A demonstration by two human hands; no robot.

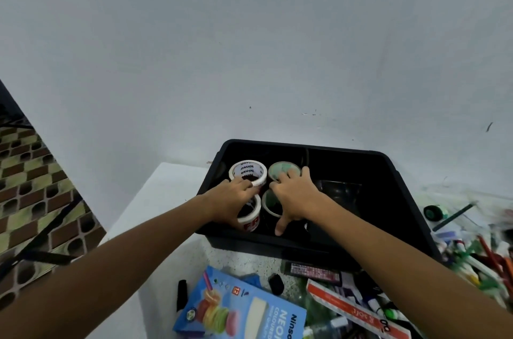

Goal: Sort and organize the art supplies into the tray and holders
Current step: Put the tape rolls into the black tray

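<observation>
Through the head camera we are looking down at a black tray [369,169] sitting at the far edge of a white table [166,200], close against a pale wall [249,33]. Both our arms are reaching into the left part of the tray, where four rolls of tape are standing in a tight square. Our left hand [231,194] is lying over the gap between the two left rolls, its fingers curling down onto the rim of the far white roll [248,172], the one with black lettering around its core, while the palm is covering part of the near white roll [251,216] with red print on its side; we cannot tell which of the two it is actually gripping. Our right hand [295,194] is spreading over the right pair, fingertips resting on the far greenish roll [283,169] and the thumb pointing down toward us beside the near pale roll [270,204]; its fingers are looking fairly straight and relaxed, pressing rather than clamping. Nearer to us, outside the tray, a blue box of coloured paper [244,313] is lying on the table beside a black marker [181,294], and a red and white ruler [355,311] is lying across a jumble of pens and pencils [477,258] spreading to the right, with a small green roll [434,212] beyond them. A checkered floor [36,186] is showing at the left.
</observation>
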